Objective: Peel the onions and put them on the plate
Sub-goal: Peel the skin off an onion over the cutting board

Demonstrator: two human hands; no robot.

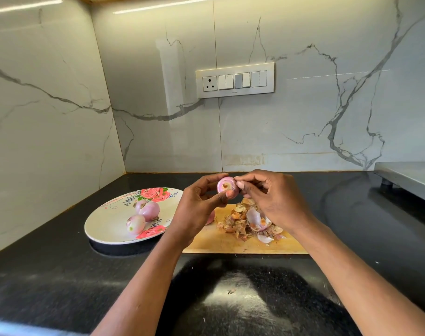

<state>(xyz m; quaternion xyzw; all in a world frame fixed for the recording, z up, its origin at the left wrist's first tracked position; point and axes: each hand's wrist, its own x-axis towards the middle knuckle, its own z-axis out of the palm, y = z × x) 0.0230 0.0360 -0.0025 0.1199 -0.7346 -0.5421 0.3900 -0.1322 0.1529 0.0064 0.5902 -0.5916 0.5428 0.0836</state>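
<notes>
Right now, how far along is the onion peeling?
Two peeled onions already lie on the flowered plate, and a heap of skins sits on the cutting board. The left hand holds a third onion while the right hand picks at it. It still has to reach the plate.

White marble-look wall panels (303,122) with grey veins are rising behind and to the left of the grip, meeting in a corner. A cream switch plate (235,80) is sitting on the wall straight above it. Strip light is glaring along the top. A glossy black countertop (61,275) is spreading below, with a steel shelf (407,177) jutting in at far right.
</notes>
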